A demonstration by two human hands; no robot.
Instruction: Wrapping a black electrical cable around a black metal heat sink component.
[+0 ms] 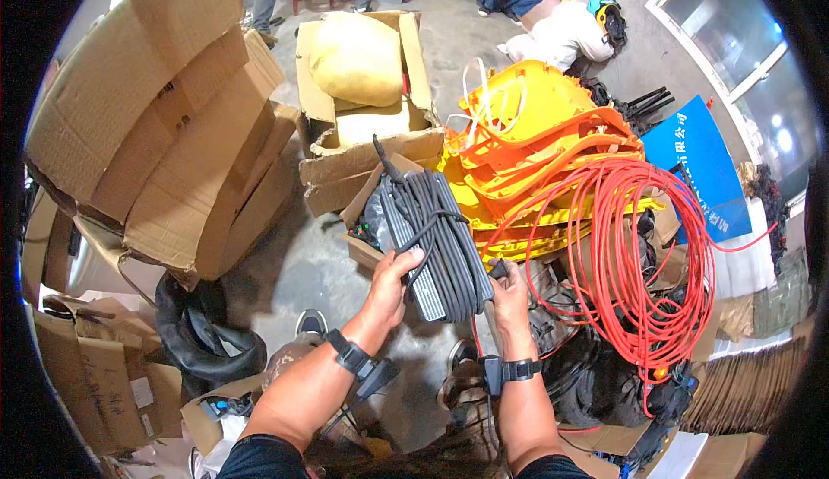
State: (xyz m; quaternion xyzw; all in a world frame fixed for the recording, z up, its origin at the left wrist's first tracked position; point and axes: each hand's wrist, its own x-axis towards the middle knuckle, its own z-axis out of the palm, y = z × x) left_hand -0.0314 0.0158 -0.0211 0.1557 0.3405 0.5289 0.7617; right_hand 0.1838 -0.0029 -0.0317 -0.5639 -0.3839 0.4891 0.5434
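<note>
A rectangular grey metal box with finned sides [425, 292] is held up between the two hands, above the grey concrete floor [341, 259] and in front of the body. A thick black rubber-sheathed cable [438, 230] is wound in many turns around the box. The near left edge of the box is pinched by the left hand [393, 287], with the thumb laid over the upper side and the other fingers mostly hidden. The near right corner is gripped by the right hand [509, 293]; a short black end piece [499, 269] is seen at its fingertips, but whether it is pinched cannot be told. Each wrist is circled by a black strap [350, 354].

Beneath the box, a small open brown cardboard carton [363, 253] is partly covered. Beyond it, a rounded pale-yellow bundle [356, 60] is contained in a larger open cardboard carton [416, 56]. To the right, curved orange and yellow plastic panels [553, 146] are stacked, and a large loose coil of red cable [596, 280] is draped against them. A blue sheet with white lettering [699, 168] is propped farther right. To the left, a black rubber tube [194, 328] is placed beside tall brown cardboard sheets [186, 151].
</note>
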